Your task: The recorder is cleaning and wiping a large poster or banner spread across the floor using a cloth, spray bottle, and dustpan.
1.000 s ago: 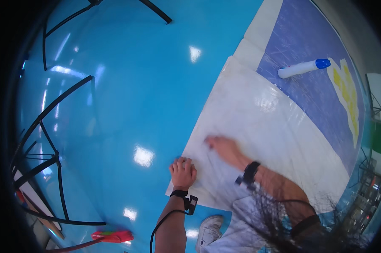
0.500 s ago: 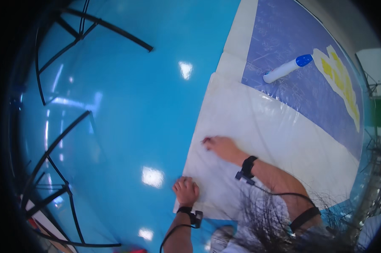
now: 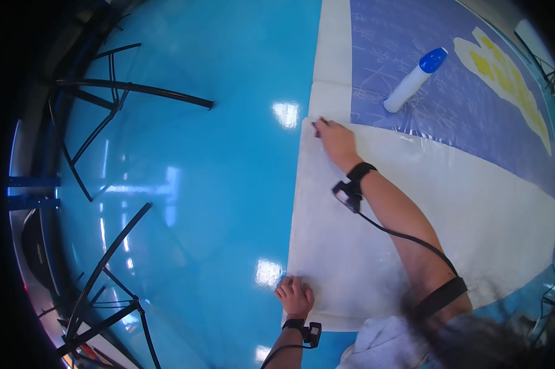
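Note:
A large white sheet (image 3: pixel 474 215) lies on a glossy blue surface. Its far right part is blue-violet (image 3: pixel 388 37) with white scribbled marks and a yellow patch edged in white (image 3: pixel 505 74). My right hand (image 3: pixel 337 138) reaches to the sheet's left edge, just beside the blue-violet part, with its fingers pinched on a small dark red piece (image 3: pixel 316 127) whose kind I cannot make out. Near the sheet's lower left corner, my left hand (image 3: pixel 296 297) rests palm down with its fingers stretched over the edge. Both wrists wear black straps with small devices and cables.
A white bottle with a blue cap (image 3: pixel 434 60) stands on the blue-violet part, beyond my right hand. Black metal frames (image 3: pixel 136 92) with thin legs occupy the left side. The glossy blue surface (image 3: pixel 228 184) stretches between them and the sheet, showing bright light reflections.
My right hand has moved away from me along the sheet's left edge, up to the blue-violet part. My left hand still rests near the lower corner. The whole view has shifted.

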Demonstrator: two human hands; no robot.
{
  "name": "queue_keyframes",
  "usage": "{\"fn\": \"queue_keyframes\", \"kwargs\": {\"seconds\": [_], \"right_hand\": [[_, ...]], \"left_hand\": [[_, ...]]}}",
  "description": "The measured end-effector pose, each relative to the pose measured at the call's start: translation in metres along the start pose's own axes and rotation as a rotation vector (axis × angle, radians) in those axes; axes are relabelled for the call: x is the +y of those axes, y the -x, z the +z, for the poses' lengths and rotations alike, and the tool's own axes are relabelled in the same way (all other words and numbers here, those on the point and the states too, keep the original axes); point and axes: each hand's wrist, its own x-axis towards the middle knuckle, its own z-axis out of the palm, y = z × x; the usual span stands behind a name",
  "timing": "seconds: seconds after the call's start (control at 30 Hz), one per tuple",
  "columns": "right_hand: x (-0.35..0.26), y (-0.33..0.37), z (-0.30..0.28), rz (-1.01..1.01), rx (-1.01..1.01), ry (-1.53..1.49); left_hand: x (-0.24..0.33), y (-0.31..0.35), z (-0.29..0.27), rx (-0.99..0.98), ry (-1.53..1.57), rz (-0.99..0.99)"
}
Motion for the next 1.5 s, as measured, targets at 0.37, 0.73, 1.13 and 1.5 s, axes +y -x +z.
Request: {"fn": "queue_keyframes", "kwargs": {"seconds": [0.37, 0.73, 1.13, 1.5], "right_hand": [[0.107, 0.051, -0.051, 0.367, 0.169, -0.107], [0.123, 0.053, -0.047, 0.172, 0.144, -0.169], [0.252, 0.239, -0.155, 0.693, 0.255, 0.312], [0.059, 0.305, -0.119, 0.026, -0.475, -0.393]], "left_hand": [[0.005, 0.0, 0.001, -0.024, 0.033, 0.025], [0.0, 0.002, 0.002, -0.038, -0.058, 0.043], [0.004, -0.004, 0.003, 0.002, -0.057, 0.07], [-0.006, -0.001, -0.002, 0.004, -0.105, 0.06]]}}
